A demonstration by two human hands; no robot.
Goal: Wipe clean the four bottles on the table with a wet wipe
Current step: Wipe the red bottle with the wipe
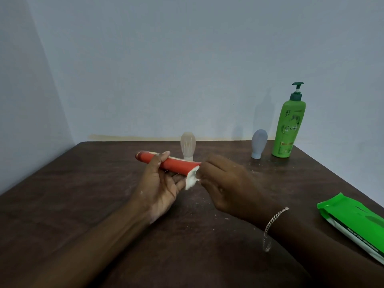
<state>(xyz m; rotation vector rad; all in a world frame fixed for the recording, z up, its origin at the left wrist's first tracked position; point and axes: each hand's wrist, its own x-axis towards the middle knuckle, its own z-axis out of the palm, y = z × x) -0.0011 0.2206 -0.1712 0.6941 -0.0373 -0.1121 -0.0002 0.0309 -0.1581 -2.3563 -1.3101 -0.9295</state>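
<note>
Right, head view, the only one. The left hand [160, 183] gripped the red bottle [176, 166], thumb over the top and fingers curled underneath. It was held nearly level above the table [83, 183], probably so the whole barrel was open to the wipe.

The right hand [224, 183] was at the red bottle's right end, fingers bunched and pinching the wet wipe [192, 179]. The wipe was pressed onto that end and a white flap hung below it. My read: wiping bottle one, working on the end cap or base.

The other three stood upright on the table:
- Beige bottle [187, 145] just behind the red bottle, standing on its cap.
- Grey-blue bottle [258, 143] behind and to its right, also on its cap.
- Green pump bottle [288, 129] further right, beside the grey-blue one.

All three stood apart from the hands. I couldn't tell whether any had been wiped.

The green wipes pack [353, 221] lay flat, right of the red bottle and nearer the person, in easy reach of the right hand. White specks [199, 202] dotted the table under the red bottle. There was a bracelet [274, 221] on the right wrist.

Risk: the one-hand grip sat left of centre, so a hard push on the far end could twist the bottle.
</note>
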